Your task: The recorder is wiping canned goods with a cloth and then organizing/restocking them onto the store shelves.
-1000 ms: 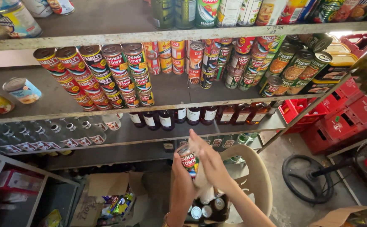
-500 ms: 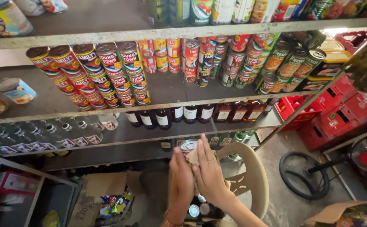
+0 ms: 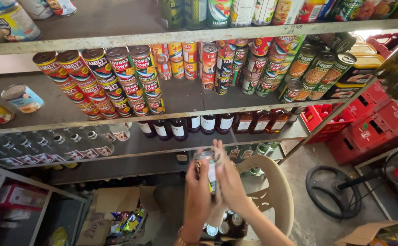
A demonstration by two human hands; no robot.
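Observation:
A small tin can [image 3: 206, 169] with a silver lid and a coloured label is clasped between both my hands in front of the shelves. My left hand [image 3: 198, 187] wraps its left side; my right hand [image 3: 228, 180] covers its right side, hiding most of the label. Below my hands, several more cans [image 3: 221, 225] stand on the seat of a beige plastic chair [image 3: 276, 191]. The can is blurred by motion.
Metal shelves [image 3: 171, 114] hold stacked red-label cans [image 3: 117, 77], green-label cans [image 3: 317, 68] and dark bottles [image 3: 199, 124]. Clear bottles [image 3: 48, 146] line the lower left shelf. Red crates [image 3: 367, 127] stand right, a floor fan [image 3: 335, 191] lower right, cardboard boxes [image 3: 117, 205] below left.
My hands have risen slightly with the can and closed around it more fully, so its label, visible a second ago, is now mostly covered. The view shifted a little downward.

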